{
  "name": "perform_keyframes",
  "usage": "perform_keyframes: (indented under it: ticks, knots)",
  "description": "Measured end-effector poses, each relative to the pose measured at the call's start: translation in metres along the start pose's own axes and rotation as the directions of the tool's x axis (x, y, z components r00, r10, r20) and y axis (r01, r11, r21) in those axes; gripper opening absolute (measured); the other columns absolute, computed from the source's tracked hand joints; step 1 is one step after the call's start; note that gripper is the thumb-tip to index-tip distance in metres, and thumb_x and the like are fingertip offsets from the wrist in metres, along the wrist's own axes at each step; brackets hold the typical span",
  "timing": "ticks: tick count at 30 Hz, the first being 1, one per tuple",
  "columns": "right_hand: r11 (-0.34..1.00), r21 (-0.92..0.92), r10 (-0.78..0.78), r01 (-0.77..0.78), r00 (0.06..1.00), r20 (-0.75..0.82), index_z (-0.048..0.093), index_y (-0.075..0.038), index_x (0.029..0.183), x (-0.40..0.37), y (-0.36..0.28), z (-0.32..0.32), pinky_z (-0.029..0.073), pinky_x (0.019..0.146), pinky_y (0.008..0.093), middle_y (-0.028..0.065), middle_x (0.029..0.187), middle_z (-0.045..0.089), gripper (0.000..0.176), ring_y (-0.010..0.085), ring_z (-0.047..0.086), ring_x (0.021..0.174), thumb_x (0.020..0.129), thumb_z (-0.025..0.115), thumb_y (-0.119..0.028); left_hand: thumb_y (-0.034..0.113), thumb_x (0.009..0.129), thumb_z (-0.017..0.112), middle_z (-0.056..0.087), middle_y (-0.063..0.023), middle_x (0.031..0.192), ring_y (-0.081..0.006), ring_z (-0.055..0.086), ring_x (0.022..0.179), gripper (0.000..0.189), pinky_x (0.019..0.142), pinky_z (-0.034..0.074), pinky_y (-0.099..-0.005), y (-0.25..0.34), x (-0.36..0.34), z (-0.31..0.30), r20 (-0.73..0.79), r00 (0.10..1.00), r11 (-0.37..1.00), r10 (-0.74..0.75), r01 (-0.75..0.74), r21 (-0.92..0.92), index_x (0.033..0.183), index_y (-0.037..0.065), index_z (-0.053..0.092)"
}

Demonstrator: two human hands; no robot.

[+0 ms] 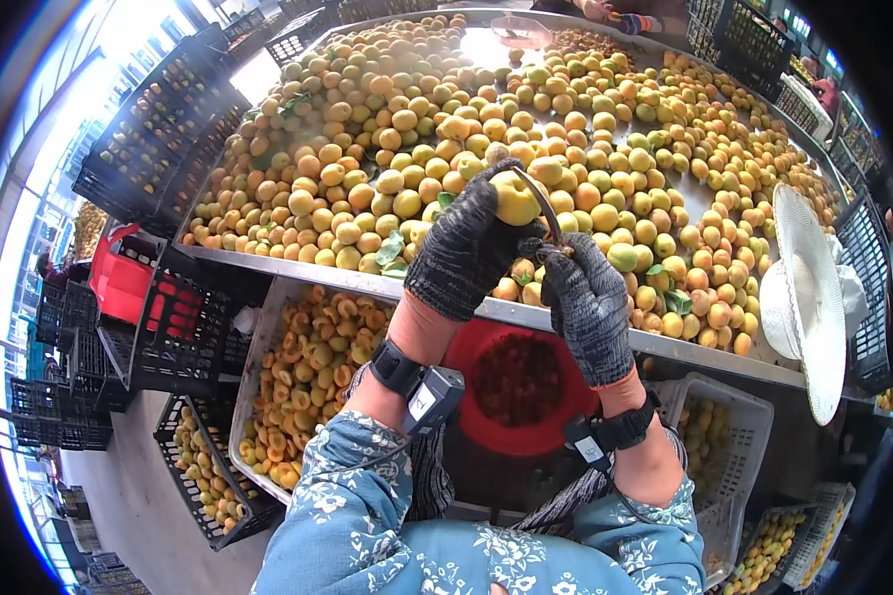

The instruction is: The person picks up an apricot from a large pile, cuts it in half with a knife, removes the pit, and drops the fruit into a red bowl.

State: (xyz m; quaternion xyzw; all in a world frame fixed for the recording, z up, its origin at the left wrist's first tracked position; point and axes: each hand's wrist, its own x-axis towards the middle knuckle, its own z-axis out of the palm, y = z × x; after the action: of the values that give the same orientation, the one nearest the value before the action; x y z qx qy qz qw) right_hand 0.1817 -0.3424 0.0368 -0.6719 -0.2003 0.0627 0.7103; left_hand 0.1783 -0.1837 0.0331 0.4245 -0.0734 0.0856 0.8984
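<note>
My left hand (466, 243), in a dark grey knit glove, is closed around a yellow-green apricot (515, 202) over the near edge of the sorting table (417, 285). My right hand (587, 302), gloved alike, grips a tool with a curved metal blade (540, 194). The blade arcs along the right side of the fruit, overlapping it in this view; its handle is mostly hidden by my fingers. Below both hands is a red bucket (578, 402) with dark reddish-brown pieces inside. Heaped whole apricots (407, 203) spread over the table beyond my hands.
A pale crate (236, 426) of split apricots stands at left below the table, near a black crate (174, 446) of fruit. Another pale crate (759, 421) is at right. A white hat (814, 307) rests at the table's right edge. Another person's hand (593, 10) shows across the table.
</note>
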Motion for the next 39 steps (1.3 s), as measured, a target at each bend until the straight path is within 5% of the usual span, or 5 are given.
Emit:
perform_keyframes:
  ticks: [12, 17, 20, 30, 39]
  knots:
    - [0.920, -0.245, -0.298, 0.305, 0.952, 0.067, 0.060, -0.001, 0.092, 0.000, 0.013, 0.004, 0.041, 0.051, 0.0298, 0.0092, 0.063, 0.054, 0.015, 0.0145, 0.052, 0.054, 0.092, 0.054, -0.015, 0.015, 0.086, 0.064, 0.062, -0.0101, 0.104, -0.0215, 0.062, 0.096, 0.035, 0.085, 0.051, -0.0327, 0.003, -0.003, -0.006, -0.014, 0.988, 0.962, -0.151, 0.144, -0.231, 0.116, 0.002, 0.053]
    - [0.999, -0.019, 0.032, -0.032, 0.999, -0.012, 0.059, -0.001, 0.100, -0.006, 0.008, 0.014, 0.038, 0.049, 0.0234, -0.0001, 0.065, 0.053, 0.017, 0.0058, 0.046, 0.055, 0.093, 0.055, -0.016, 0.011, 0.082, 0.069, 0.061, -0.0075, 0.102, -0.0187, 0.061, 0.095, 0.031, 0.083, 0.050, -0.0319, -0.011, -0.005, 0.002, -0.024, 0.992, 0.868, 0.121, -0.094, 0.488, 0.110, 0.005, 0.056]
    - [1.000, -0.014, -0.016, 0.016, 0.998, -0.058, 0.058, -0.002, 0.102, -0.008, 0.007, 0.019, 0.037, 0.050, 0.0186, -0.0038, 0.073, 0.054, 0.018, 0.0020, 0.045, 0.059, 0.094, 0.054, -0.017, 0.025, 0.090, 0.061, 0.059, -0.0062, 0.104, -0.0164, 0.058, 0.097, 0.030, 0.085, 0.048, -0.0295, -0.012, -0.009, 0.011, -0.125, 0.986, 0.994, -0.108, 0.102, -0.047, 0.111, 0.006, 0.054]
    - [0.987, -0.136, 0.077, -0.088, 0.993, -0.085, 0.057, 0.002, 0.111, -0.004, 0.013, 0.011, 0.040, 0.049, 0.0193, 0.0016, 0.078, 0.059, 0.024, 0.0033, 0.048, 0.060, 0.092, 0.057, -0.013, 0.035, 0.094, 0.053, 0.057, -0.0034, 0.102, -0.0104, 0.055, 0.095, 0.036, 0.082, 0.047, -0.0255, -0.006, -0.003, 0.009, -0.037, 0.999, 0.841, -0.037, 0.051, 0.539, 0.114, 0.005, 0.054]
    - [0.922, -0.346, -0.212, 0.172, 0.974, -0.080, 0.059, 0.004, 0.108, -0.008, 0.018, 0.023, 0.047, 0.061, 0.0251, 0.0048, 0.079, 0.060, 0.021, 0.0102, 0.051, 0.065, 0.092, 0.054, -0.010, 0.031, 0.093, 0.055, 0.060, -0.0054, 0.096, -0.0146, 0.060, 0.088, 0.027, 0.077, 0.052, -0.0307, -0.023, 0.003, 0.001, -0.214, 0.970, 0.983, -0.116, 0.081, -0.163, 0.107, 0.008, 0.056]
